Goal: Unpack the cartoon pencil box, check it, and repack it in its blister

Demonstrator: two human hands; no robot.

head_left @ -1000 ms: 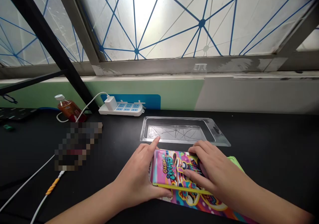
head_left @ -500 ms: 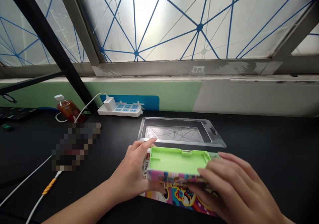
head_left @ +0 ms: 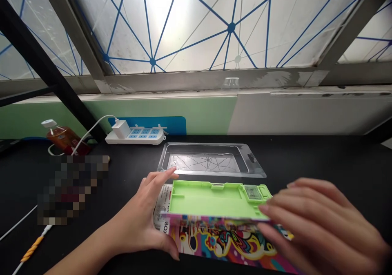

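A pencil box (head_left: 208, 199) with a bright green inside stands open in the middle of the desk. Its colourful patterned panel (head_left: 228, 242) faces me along the front. Under its left end shows a white printed card (head_left: 161, 205). My left hand (head_left: 147, 218) grips the left end, thumb in front and fingers behind. At the right front edge, my right hand (head_left: 318, 222) has thumb and fingertips closed on the box's rim; motion blurs this hand. A small clear-topped compartment (head_left: 253, 192) sits at the right end of the green tray.
Behind the box lies a clear plastic tray (head_left: 254, 160). A white power strip (head_left: 137, 137) with a plugged-in charger stands by the wall. At the left are a drink bottle (head_left: 65, 138), a pixelated object (head_left: 73, 191) and a white cable (head_left: 44, 234) with an orange wrap.
My right hand has slid right along the box, uncovering the small compartment and more of the front panel. The view has shifted right.
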